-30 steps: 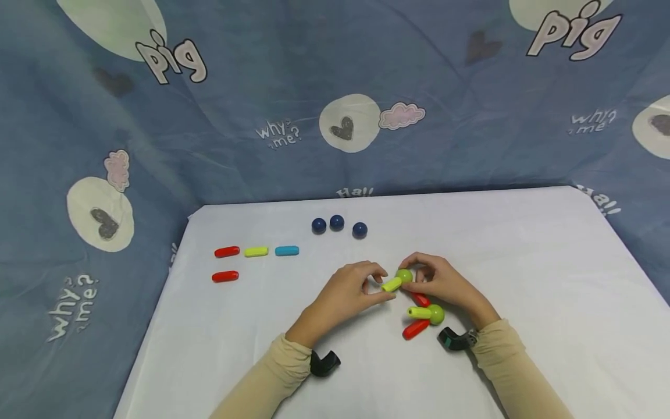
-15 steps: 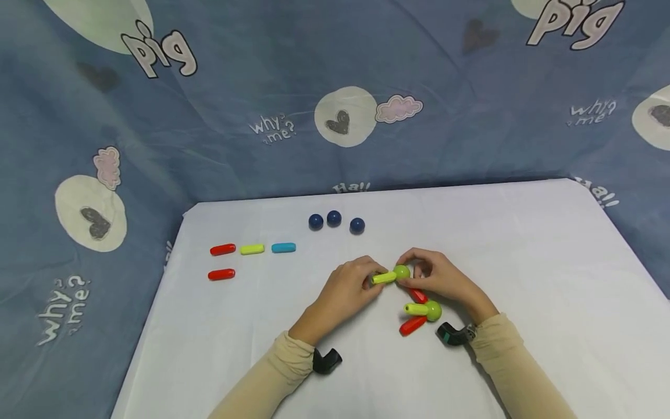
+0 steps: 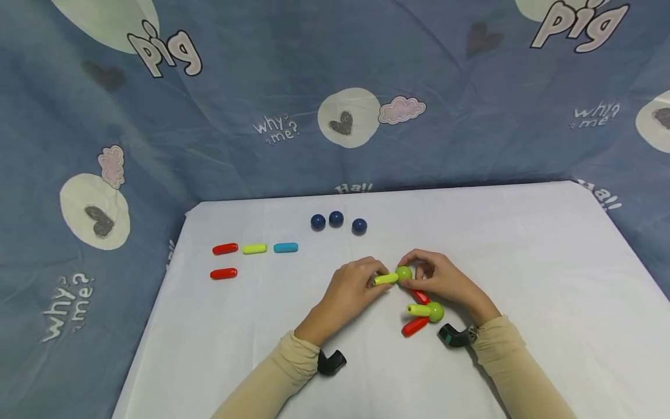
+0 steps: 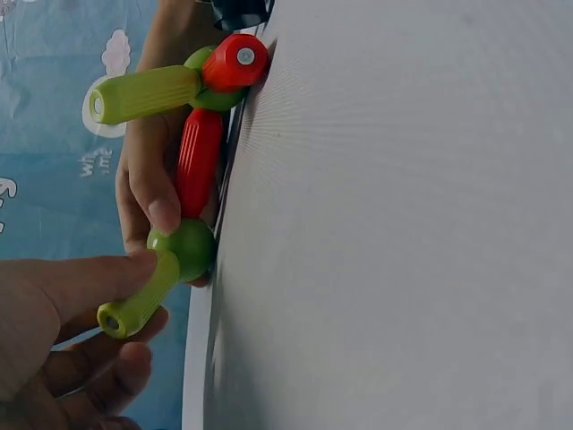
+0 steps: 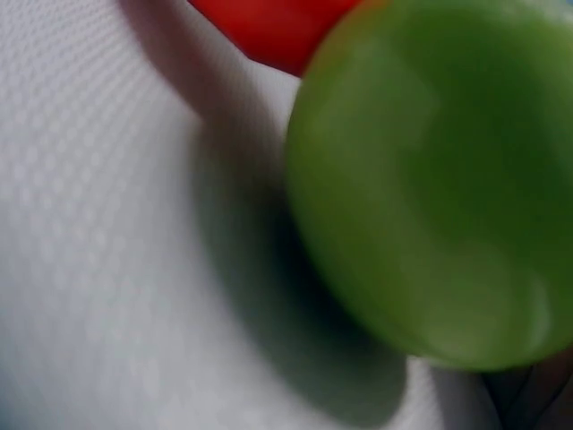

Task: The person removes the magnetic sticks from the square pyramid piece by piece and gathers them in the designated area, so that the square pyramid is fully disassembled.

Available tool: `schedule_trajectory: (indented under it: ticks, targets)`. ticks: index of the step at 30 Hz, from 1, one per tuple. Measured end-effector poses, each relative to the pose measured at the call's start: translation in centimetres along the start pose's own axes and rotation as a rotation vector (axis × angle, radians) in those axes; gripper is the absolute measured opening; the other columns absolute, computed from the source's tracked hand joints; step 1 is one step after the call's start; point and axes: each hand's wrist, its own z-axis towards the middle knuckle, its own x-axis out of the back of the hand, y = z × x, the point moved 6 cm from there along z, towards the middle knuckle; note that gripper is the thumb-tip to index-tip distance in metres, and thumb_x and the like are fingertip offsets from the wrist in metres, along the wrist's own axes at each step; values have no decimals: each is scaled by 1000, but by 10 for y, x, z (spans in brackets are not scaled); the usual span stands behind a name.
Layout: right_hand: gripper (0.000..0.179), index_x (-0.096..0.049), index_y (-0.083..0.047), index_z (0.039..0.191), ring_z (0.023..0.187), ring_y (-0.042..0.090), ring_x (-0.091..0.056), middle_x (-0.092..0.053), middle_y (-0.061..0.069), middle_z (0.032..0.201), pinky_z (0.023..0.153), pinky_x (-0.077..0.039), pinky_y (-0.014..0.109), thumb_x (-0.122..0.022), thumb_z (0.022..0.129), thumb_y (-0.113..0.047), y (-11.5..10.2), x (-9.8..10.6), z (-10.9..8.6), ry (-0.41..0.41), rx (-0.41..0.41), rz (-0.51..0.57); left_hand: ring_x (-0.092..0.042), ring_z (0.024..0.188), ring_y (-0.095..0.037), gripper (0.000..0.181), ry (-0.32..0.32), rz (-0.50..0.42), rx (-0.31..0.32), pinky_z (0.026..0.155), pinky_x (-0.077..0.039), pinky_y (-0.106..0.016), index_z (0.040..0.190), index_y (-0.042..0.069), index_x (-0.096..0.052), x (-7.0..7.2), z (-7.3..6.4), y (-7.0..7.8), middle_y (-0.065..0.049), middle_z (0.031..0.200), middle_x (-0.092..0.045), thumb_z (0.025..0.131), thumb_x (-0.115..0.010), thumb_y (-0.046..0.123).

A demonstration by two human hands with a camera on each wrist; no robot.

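My left hand pinches a yellow-green magnetic rod between thumb and fingers. That rod joins a green ball, which my right hand grips with thumb and forefinger. From this ball a red rod runs to a second green ball. The second ball also bears another yellow-green rod, raised off the table, and another red rod. In the right wrist view a green ball fills much of the picture, with a blurred red rod beside it.
On the white table, three dark blue balls lie near the back. To the left are two red rods, a yellow-green rod and a blue rod. A patterned blue cloth hangs behind.
My left fingers have closed onto the yellow-green rod, which has swung leftward to lie more level. My right hand stays at the ball. The head view has shifted slightly.
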Motion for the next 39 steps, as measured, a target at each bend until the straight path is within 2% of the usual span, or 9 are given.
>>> schedule_trajectory:
  ticks: [8,15,23,31,35,39]
  targets:
    - [32,-70,-11,114,64,6,-53,-62,1,78,58,-46,22,-84,86,-11,-1,-1,0,-6,-8,-14,-66,80,-9,17,-43,13,14,71,-49,-25,103,16,-79,1,0,-1,5,94,-76,90,-82,26]
    - [32,-71,-13,115,64,7,-53,-62,0,78,59,-45,22,-84,86,-14,-3,-2,1,-26,-40,-24,-58,75,-7,20,-99,9,21,67,-45,-23,109,16,-80,4,-1,0,5,90,-70,91,-80,27]
    - [31,-70,-13,117,63,7,-52,-61,1,79,59,-45,23,-82,89,-15,-6,-1,2,-37,-25,-18,-55,74,-7,24,-185,37,38,65,-44,-23,113,15,-80,7,-2,-4,4,89,-67,93,-78,28]
    - [34,-68,-11,119,65,7,-53,-61,0,82,60,-46,22,-82,88,-13,-4,2,0,-10,-38,-18,-54,75,-10,23,-178,21,60,67,-44,-26,114,15,-80,22,-3,-15,4,92,-65,93,-78,24]
    - [35,-67,-11,120,66,7,-54,-61,1,83,61,-46,23,-82,89,-14,-2,1,-1,-15,-49,-17,-55,78,-10,19,-179,13,65,71,-46,-28,110,16,-80,29,-4,-19,5,92,-64,91,-79,21]
    - [35,-67,-12,121,65,7,-54,-61,0,83,61,-46,22,-81,89,-14,-1,0,-1,-15,-48,-13,-56,79,-11,17,-150,4,75,72,-47,-30,104,17,-80,39,-7,-24,6,91,-66,87,-83,18]
